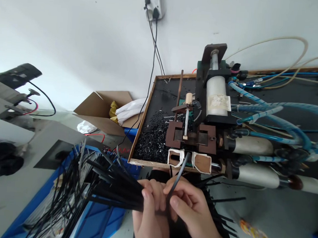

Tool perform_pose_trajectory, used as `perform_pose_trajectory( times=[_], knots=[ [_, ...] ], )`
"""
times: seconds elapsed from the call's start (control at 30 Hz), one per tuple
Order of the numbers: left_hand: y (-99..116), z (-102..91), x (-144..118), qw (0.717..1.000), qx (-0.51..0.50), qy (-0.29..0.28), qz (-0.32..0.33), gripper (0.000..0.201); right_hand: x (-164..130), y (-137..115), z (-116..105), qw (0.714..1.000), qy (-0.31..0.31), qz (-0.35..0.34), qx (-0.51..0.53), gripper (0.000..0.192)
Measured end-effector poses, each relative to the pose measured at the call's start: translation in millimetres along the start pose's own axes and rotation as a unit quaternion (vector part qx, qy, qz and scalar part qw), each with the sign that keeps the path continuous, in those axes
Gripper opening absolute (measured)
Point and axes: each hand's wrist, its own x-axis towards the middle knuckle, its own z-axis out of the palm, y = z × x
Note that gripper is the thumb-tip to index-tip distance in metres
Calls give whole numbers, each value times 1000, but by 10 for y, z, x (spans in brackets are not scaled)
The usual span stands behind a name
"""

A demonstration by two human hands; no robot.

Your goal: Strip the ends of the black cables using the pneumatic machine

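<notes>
My left hand [150, 216] is closed around a bundle of black cables [113, 184] whose ends fan out to the left. Beside it, my right hand [189, 206] pinches a single dark cable [179, 176] between thumb and fingers. That cable bends upward, and its tip lies between two pale-edged jaw pads [202, 162] at the front of a pneumatic machine [217, 97]. Whether the pads press on the tip I cannot tell. Both hands are just below the tray's front edge, nearly touching. More black cables [223, 217] lie across the lap behind my right hand.
A wood-edged tray [131, 160] holds many small black scraps [157, 140]. Blue air hoses [293, 106] run right from the machine. At left are a blue bin [21, 214] of loose cables and an open cardboard box [91, 109]. Power cords [154, 49] hang from a wall socket.
</notes>
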Motion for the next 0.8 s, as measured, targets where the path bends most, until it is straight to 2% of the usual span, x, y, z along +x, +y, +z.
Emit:
perform_pose_trajectory(
  times=[0.1, 0.2, 0.3, 0.5, 0.67, 0.8],
  knots=[
    [5, 17, -9, 1000, 4, -8, 2, 24, 14, -32, 12, 999, 28, 21, 23, 25],
    [-2, 21, -30, 999, 6, -37, -1, 26, 35, -45, 0, 988, 35, 71, 132, 30],
    [-16, 21, -58, 998, 14, -63, -4, 28, 27, -62, -28, 972, 33, 100, 208, 27],
    [-17, 41, -77, 995, 9, -95, -13, 27, -22, -77, -20, 962, 48, 84, 254, 21],
    [-5, 12, -65, 996, 28, -81, -8, 30, 22, -57, 0, 958, 59, 95, 265, 24],
    [-16, -36, -69, 996, 39, -75, -11, 31, 61, -59, -19, 952, 66, 122, 274, 17]
  ],
)
